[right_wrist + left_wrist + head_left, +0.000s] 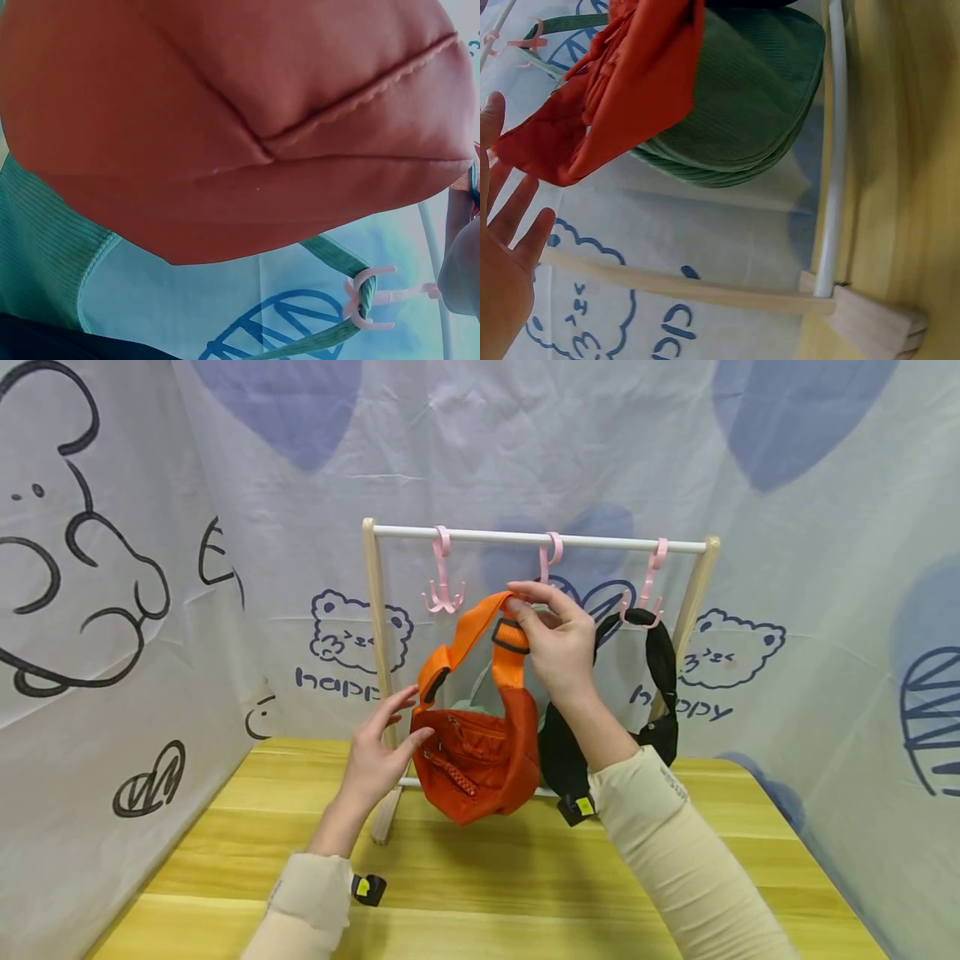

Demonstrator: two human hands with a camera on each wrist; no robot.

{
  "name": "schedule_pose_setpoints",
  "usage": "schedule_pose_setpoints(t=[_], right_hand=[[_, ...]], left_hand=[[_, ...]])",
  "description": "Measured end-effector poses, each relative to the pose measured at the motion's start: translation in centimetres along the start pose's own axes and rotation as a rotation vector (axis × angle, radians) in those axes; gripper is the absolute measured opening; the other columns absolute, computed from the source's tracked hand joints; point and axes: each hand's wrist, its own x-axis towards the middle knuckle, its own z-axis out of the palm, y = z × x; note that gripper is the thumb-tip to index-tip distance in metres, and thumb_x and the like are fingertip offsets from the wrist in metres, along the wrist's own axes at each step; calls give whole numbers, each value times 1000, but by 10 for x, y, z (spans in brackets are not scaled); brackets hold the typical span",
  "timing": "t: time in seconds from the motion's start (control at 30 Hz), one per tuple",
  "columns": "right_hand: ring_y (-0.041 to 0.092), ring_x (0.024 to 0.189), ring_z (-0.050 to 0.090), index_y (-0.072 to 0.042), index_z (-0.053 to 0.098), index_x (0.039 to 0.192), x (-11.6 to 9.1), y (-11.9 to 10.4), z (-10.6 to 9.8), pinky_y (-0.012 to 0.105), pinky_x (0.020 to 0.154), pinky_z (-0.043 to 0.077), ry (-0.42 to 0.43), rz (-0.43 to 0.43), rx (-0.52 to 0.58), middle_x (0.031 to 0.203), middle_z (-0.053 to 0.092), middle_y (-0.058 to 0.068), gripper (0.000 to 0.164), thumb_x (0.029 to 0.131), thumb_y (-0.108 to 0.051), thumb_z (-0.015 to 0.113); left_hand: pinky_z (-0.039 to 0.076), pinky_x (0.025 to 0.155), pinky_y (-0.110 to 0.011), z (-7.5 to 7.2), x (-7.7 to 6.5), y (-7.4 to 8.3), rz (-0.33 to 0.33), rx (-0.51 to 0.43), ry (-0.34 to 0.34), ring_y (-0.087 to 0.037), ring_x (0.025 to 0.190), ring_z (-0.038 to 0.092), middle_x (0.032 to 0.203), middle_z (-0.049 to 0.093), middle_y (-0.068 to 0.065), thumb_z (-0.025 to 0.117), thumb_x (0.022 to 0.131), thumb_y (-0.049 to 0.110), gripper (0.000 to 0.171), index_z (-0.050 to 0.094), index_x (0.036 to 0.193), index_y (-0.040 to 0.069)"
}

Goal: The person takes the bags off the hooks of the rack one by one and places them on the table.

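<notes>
Right fingers (552, 596) pinch orange strap (477, 617) | left fingers (390, 704) beside red bag (491, 789)

Head view forward and down from farther back; both wrist views sideways and near, red bag (641, 94) in common.

Rack (378, 610) is standing on table (225, 860). Front bag (517, 752) is hanging before rear bag (757, 90) on middle hook (394, 295); right bag (562, 752) on right hook (650, 578).

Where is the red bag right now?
In the head view, the red bag is near the middle, held up by its orange strap in the right hand, just left of the black bag.
</notes>
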Motion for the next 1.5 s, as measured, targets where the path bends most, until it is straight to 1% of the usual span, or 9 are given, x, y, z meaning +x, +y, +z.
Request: schedule_pose_setpoints(t=[0.13,0.33,0.53,0.7,0.8,0.97,1.2,1.3,1.5], right_hand=[[12,81,75,9,74,112,-2,1,2,29,76,63,-4,-22,7,101,74,-3,19,94,3,74],[12,84,74,8,75,112,-6,4,2,29,78,62,-7,-25,-23,103,75,2,20,92,4,75],[14,87,75,8,75,113,-11,7,-1,31,81,62,-11,-12,-19,106,75,9,20,93,3,74],[14,82,75,7,75,113,-15,12,-7,31,78,63,-10,1,-3,103,76,1,21,93,3,74],[14,78,74,7,75,114,-17,15,-13,31,77,63,-7,5,2,102,77,-2,22,93,4,74],[14,83,74,5,76,114,-22,20,-23,29,79,62,-16,23,0,110,77,9,21,93,5,74],[13,77,72,5,75,115,-34,26,-40,26,73,62,-28,78,-80,100,77,-7,21,94,0,75],[11,75,72,2,76,116,-40,29,-48,26,70,62,-38,115,-126,98,76,-2,22,95,-3,75],[13,76,71,-4,77,118,-52,37,-62,22,66,59,-78,179,-225,97,76,18,23,97,-11,75]], left_hand=[[55,98,-52,8,-4,-3,-24,-53,37,-31,121,65,135,67,-15,81,88,1,59,60,144,6],[56,98,-33,15,-9,-9,-49,-106,77,-28,119,66,129,70,-17,76,91,-2,50,62,139,2],[56,96,-24,15,-13,-13,-63,-146,105,-10,115,66,129,67,-21,73,92,-8,44,64,135,-3],[57,86,-17,10,-15,-11,-92,-174,131,-1,108,66,127,67,-20,72,92,-8,38,69,130,-2],[57,85,-16,7,-16,-10,-96,-172,139,-2,106,66,126,68,-20,73,92,-8,36,71,127,-1],[55,92,-18,3,-16,-10,-92,-196,167,-3,106,68,126,69,-21,73,91,-9,33,73,123,-2],[55,93,-20,-5,-16,-4,-146,-261,206,-6,108,70,123,69,-20,71,91,-10,32,73,122,-4],[56,93,-20,-8,-15,-1,-165,-295,231,-7,108,70,123,69,-19,70,92,-11,31,73,122,-6],[56,93,-21,-11,-12,3,-159,-339,265,-8,110,71,123,68,-20,68,93,-12,28,71,121,-10]])
